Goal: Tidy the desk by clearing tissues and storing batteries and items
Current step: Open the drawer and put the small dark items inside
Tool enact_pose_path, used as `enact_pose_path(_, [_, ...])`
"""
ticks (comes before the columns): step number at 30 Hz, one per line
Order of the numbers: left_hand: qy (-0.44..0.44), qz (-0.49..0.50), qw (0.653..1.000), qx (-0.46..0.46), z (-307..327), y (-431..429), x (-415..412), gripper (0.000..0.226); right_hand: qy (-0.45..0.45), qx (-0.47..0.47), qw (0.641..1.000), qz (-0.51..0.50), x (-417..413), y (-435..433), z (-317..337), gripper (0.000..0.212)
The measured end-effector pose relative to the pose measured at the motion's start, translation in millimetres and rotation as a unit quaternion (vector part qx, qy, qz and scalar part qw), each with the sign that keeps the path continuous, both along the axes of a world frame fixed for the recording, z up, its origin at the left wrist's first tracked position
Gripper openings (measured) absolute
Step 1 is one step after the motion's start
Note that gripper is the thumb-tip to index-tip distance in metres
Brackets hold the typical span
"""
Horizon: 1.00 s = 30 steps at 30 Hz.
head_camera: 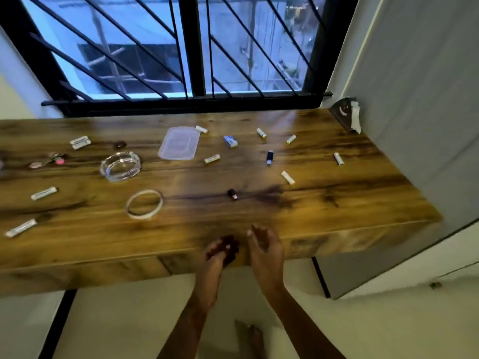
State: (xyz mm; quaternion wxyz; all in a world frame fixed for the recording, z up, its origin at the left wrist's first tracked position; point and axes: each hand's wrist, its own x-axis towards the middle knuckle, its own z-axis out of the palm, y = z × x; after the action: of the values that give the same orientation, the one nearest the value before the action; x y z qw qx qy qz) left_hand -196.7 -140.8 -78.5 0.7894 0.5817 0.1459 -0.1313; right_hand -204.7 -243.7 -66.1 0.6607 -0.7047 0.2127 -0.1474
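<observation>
On the tabletop's (337,203) right half, six white batteries (288,177) lie flat and scattered, long axes all different. The nearest runs far-left to near-right. One clear lid (179,143), one glass ashtray (120,165) and one tape ring (144,204) sit to their left. Right hand (264,244) is at the near edge, fingers released. Left hand (221,251) has fingers curled; can't tell if it's holding anything.

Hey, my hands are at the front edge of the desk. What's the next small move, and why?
Probably reach the right hand forward to the white cylindrical battery nearest it. That hand looks empty, several such batteries lie loose on the brown wooden desk, and the clear rectangular plastic container lies further back, seemingly where they could go.
</observation>
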Motion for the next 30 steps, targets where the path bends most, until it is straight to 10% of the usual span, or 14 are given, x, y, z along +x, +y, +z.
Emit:
enact_pose_path(3, [0.103, 0.035, 0.992, -0.068, -30, 24, -21, 0.027, 0.072, 0.225, 0.968, -0.085, -17, 21, -27, 0.011])
enact_pose_path(8, [0.228, 0.114, 0.940, -0.226, -58, 42, -22, 0.047, 0.155, 0.511, 0.838, -0.111, -13, 18, -66, 0.068])
enact_pose_path(19, [0.230, 0.185, 0.908, -0.299, -112, 43, 7, 0.086, 0.143, 0.529, 0.834, -0.065, 12, 5, -128, 0.124])
enact_pose_path(30, [0.224, 0.178, 0.903, -0.319, -113, 40, -5, 0.085, 0.133, 0.564, 0.811, -0.086, -1, 0, -125, 0.104])
